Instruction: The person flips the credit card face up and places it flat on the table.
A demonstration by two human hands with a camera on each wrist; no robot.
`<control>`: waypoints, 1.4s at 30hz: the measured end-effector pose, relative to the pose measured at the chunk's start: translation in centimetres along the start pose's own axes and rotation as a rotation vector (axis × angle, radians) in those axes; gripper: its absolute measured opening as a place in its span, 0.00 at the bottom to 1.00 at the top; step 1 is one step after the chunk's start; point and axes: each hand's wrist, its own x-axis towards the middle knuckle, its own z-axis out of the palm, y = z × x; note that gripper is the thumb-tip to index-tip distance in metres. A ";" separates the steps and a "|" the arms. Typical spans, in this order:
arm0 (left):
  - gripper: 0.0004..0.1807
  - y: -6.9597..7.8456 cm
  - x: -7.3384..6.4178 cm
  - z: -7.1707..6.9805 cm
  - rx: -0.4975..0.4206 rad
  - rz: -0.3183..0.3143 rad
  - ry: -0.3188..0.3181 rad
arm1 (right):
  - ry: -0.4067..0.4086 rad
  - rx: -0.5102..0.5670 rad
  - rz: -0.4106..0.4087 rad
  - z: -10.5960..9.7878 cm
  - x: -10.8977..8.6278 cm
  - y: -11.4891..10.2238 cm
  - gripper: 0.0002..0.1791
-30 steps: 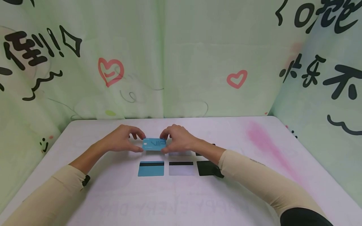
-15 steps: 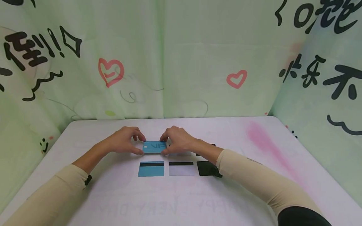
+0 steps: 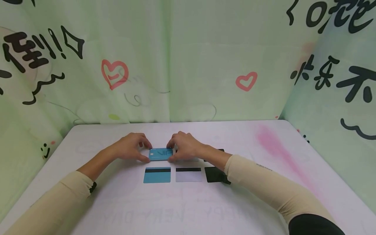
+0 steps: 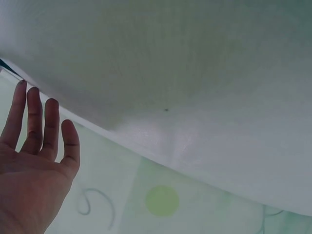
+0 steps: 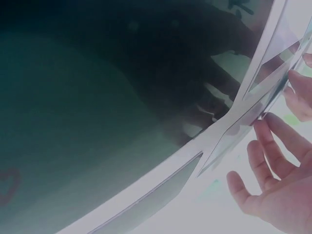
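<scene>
A blue bank-style card with VIP lettering and a small chip [image 3: 161, 154] lies between the hands in the head view. My left hand [image 3: 129, 146] holds its left side, thumb at the near corner and a finger at the far one. Gripping the right side the same way is my right hand [image 3: 185, 146]. Just nearer stands a row of striped-back cards: a blue card [image 3: 157, 177], a pale lilac card [image 3: 189, 177] and a dark green card [image 3: 214, 175], partly behind the right forearm. In the right wrist view, my right fingers [image 5: 265, 144] meet a card's edge.
Behind the right hand a pale card [image 3: 192, 160] and a dark card [image 3: 221, 150] are mostly hidden. The white table [image 3: 164, 202] carries faint lettering and a pink smear. A pale green printed curtain [image 3: 202, 49] rises at its back and sides.
Both hands have come down and slightly nearer with the blue VIP card, toward the row of striped cards. The other cards stay where they were.
</scene>
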 end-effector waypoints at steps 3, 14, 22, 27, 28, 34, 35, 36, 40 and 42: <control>0.25 0.0 0.0 0.1 0.006 -0.006 -0.002 | 0.000 0.003 0.003 0.0 -0.1 0.0 0.25; 0.26 -0.1 0.1 0.2 0.027 0.001 0.007 | 0.008 -0.020 0.016 0.1 -0.1 0.0 0.26; 0.25 0.0 0.0 0.3 0.040 0.004 0.008 | 0.003 -0.021 0.016 0.0 -0.3 -0.1 0.26; 0.25 0.0 -0.1 0.2 0.054 0.019 0.016 | 0.005 -0.027 0.015 -0.1 -0.4 -0.2 0.26; 0.25 0.0 -0.1 0.2 0.055 0.024 0.017 | 0.005 -0.029 0.015 -0.1 -0.4 -0.2 0.26; 0.28 0.0 -0.2 0.3 0.066 0.031 0.018 | 0.007 -0.040 0.007 0.0 -0.4 -0.2 0.26; 0.28 0.0 -0.2 0.3 0.069 0.032 0.020 | 0.009 -0.042 0.004 0.0 -0.3 -0.1 0.26; 0.29 0.0 -0.3 0.3 0.071 0.033 0.023 | 0.010 -0.044 0.001 0.0 -0.3 -0.1 0.26; 0.29 0.1 -0.6 0.4 0.081 0.047 0.038 | 0.010 -0.041 -0.002 0.1 -0.3 -0.1 0.26; 0.30 0.2 -0.7 0.4 0.080 0.051 0.050 | 0.007 -0.035 -0.002 0.1 -0.4 -0.1 0.26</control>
